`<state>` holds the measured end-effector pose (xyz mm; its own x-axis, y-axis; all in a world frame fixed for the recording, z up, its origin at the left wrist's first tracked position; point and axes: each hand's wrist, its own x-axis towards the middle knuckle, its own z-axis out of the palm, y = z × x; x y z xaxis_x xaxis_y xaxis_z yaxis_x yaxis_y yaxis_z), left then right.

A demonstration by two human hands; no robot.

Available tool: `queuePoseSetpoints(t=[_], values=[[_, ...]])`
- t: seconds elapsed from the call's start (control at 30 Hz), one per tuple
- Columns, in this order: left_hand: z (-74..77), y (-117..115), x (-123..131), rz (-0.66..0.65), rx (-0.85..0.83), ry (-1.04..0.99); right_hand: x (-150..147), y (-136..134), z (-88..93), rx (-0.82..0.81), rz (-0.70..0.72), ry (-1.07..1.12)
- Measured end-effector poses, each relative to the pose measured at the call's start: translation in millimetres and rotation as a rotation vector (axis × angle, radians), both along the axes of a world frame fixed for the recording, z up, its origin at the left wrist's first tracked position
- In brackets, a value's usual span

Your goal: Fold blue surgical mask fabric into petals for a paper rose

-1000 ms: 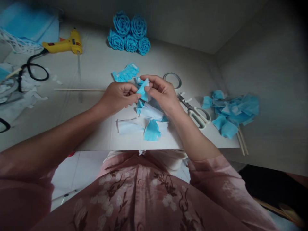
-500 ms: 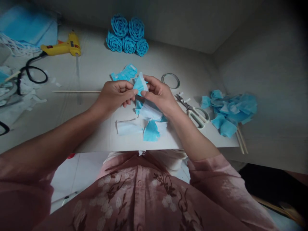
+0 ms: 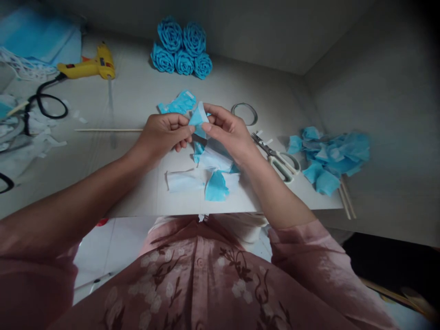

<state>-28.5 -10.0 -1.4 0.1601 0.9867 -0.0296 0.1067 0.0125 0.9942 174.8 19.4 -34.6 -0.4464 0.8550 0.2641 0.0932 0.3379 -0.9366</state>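
Note:
Between my two hands is a small folded piece of blue and white fabric, its pointed tip up. My left hand pinches its left lower edge between thumb and fingers. On the other side, my right hand grips it with the thumb in front and the fingers behind. Just beyond lies a crumpled blue strip. Below the hands are loose cut pieces: a white one, a blue one and a pale one.
Scissors and a ring of wire or tape lie right. Several blue fabric roses stand at the back. A yellow glue gun, a thin stick and face masks are left. Blue scraps pile up far right.
The held piece has shifted slightly left and tilted, and its lower part looks more folded under my right thumb. Both hands keep their grip.

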Motion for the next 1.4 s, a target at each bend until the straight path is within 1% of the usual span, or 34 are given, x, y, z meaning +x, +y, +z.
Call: queuePoseSetpoints(t=[0.1, 0.23, 0.37, 0.53, 0.7, 0.87, 1.1, 1.27, 1.33, 1.4], values=[[-0.6, -0.9, 0.6, -0.012, 0.018, 0.024, -0.4, -1.8, 1.3, 0.001, -0.018, -0.012], [-1.9, -2.1, 1.4, -0.011, 0.038, 0.044, -0.3, -0.7, -1.6, -0.008, -0.052, 0.004], [-0.6, -1.7, 1.2, -0.031, 0.026, 0.023, 0.0, 0.7, -1.9, -0.009, -0.083, 0.008], [3.0, -0.3, 0.5, -0.052, -0.016, -0.027, -0.2, -1.5, 1.4, -0.003, -0.061, 0.012], [5.0, -1.7, 0.0, -0.08, -0.001, 0.034, -0.6, -2.9, 2.2, -0.01, -0.027, 0.002], [3.5, -1.8, -1.2, -0.049, 0.012, 0.046, -0.3, -0.7, 1.4, 0.004, -0.027, 0.012], [4.0, -2.6, 0.8, -0.047, 0.038, 0.04, 0.5, -2.5, 1.7, 0.017, -0.033, -0.012], [3.7, -1.6, 1.2, -0.046, 0.016, 0.046, -1.1, -0.6, 0.3, 0.049, -0.03, -0.037], [3.4, 0.0, 0.1, -0.039, -0.021, 0.018, -0.5, -0.5, 2.1, 0.082, -0.063, -0.052], [4.1, 1.6, -1.2, -0.022, -0.08, -0.058, 1.1, -1.3, 6.3, 0.132, -0.11, -0.057]])
